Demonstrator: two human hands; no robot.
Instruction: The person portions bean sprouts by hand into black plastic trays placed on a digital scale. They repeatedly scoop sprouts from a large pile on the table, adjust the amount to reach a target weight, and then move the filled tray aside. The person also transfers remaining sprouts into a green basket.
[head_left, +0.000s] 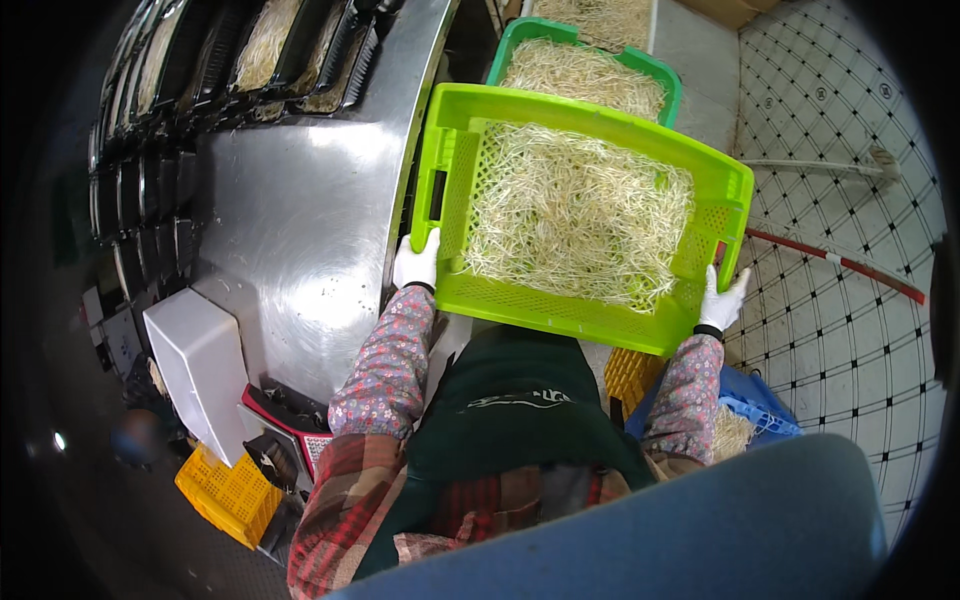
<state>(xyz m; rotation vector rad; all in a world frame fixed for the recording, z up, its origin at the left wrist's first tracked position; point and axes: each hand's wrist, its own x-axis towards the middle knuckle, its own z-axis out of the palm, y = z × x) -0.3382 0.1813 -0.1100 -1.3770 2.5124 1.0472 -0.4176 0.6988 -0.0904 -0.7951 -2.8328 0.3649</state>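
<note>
A lime-green plastic crate is held out in front of me, its perforated floor largely covered by a thick mat of pale sprouts. My left hand, in a white glove, grips the crate's left end near the lower corner, beside the steel table's edge. My right hand, also gloved in white, grips the right end at its lower corner. Just beyond this crate, a darker green crate holds more sprouts.
A steel table on the left bears black trays with sprouts, a white bin and a red-and-black device. Yellow and blue crates sit lower down. A red-and-white pole lies on the tiled floor.
</note>
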